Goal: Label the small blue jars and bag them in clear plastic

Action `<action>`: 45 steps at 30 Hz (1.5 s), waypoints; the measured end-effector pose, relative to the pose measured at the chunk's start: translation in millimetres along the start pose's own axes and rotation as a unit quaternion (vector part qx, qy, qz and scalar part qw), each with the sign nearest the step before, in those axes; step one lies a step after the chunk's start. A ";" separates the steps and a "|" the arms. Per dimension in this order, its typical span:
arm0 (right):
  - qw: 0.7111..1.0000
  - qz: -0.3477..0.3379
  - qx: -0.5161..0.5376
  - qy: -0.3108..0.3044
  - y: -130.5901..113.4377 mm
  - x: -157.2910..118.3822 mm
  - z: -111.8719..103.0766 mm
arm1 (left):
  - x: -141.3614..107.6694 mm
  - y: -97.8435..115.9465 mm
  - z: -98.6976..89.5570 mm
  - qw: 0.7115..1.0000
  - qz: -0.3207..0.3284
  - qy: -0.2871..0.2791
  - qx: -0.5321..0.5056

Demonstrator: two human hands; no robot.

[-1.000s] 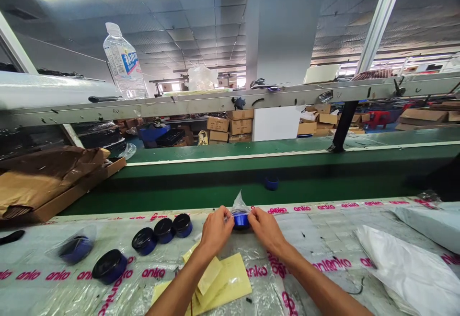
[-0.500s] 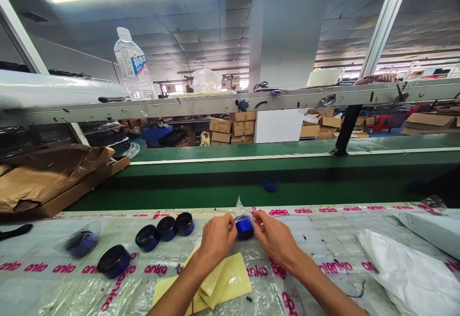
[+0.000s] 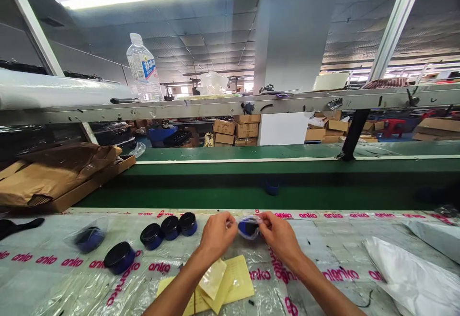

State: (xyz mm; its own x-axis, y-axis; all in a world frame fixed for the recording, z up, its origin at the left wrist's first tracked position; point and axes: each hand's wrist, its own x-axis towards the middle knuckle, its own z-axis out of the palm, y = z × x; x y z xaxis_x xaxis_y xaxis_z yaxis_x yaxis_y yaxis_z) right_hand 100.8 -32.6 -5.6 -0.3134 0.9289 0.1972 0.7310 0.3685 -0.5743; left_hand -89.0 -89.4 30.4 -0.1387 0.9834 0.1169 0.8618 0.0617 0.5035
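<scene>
Both my hands meet at the table's far edge. My left hand [image 3: 217, 237] pinches one side of a clear plastic bag [image 3: 248, 227], and my right hand [image 3: 280, 239] grips the other side. Inside the bag is a blue spool [image 3: 247, 228], partly hidden by film and fingers. To the left stand several black-capped blue spools [image 3: 151, 236], and a bagged spool [image 3: 89, 238] lies beyond them. Yellow papers [image 3: 215, 282] lie under my left forearm.
A plastic sheet printed with pink "anko" [image 3: 309, 215] covers the table. A white bag [image 3: 409, 277] lies at right. Behind runs a green conveyor belt [image 3: 230, 196] carrying a blue spool [image 3: 272, 187]. A cardboard tray [image 3: 72, 191] with brown paper sits at left.
The bag's upright tip has folded down around the spool, with the film now wrapped closer. My hands have drawn nearer together. The whole view has shifted slightly as my head moved.
</scene>
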 end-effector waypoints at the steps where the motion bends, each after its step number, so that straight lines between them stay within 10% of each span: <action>1: 1.000 0.007 -0.021 0.013 -3.2 0.5 -4.9 | 0.7 -0.5 -2.3 1.000 -0.007 0.007 0.001; 13: 0.993 0.013 -0.119 -0.011 -17.9 -0.1 -16.3 | -14.7 12.3 3.8 0.998 0.055 0.019 0.037; 27: 0.990 0.059 0.114 0.054 16.6 -9.0 -0.4 | 3.1 19.8 7.4 0.995 0.070 -0.010 0.065; 36: 0.987 0.067 0.140 -0.051 46.6 -14.9 38.0 | 11.5 -6.4 -92.0 0.985 0.013 0.163 0.058; 45: 0.990 0.060 0.086 -0.090 39.1 -15.9 40.3 | -40.0 -145.4 -186.6 0.949 -0.161 0.234 0.134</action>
State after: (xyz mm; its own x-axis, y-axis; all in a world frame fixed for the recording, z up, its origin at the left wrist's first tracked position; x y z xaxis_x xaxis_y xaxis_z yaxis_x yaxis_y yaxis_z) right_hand 109.9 -34.4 -63.1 -0.3439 0.9389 -0.0165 0.6601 0.2292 -0.7153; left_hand -299.8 -169.5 112.3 -0.5643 0.7265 0.3922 0.8219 0.4498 0.3495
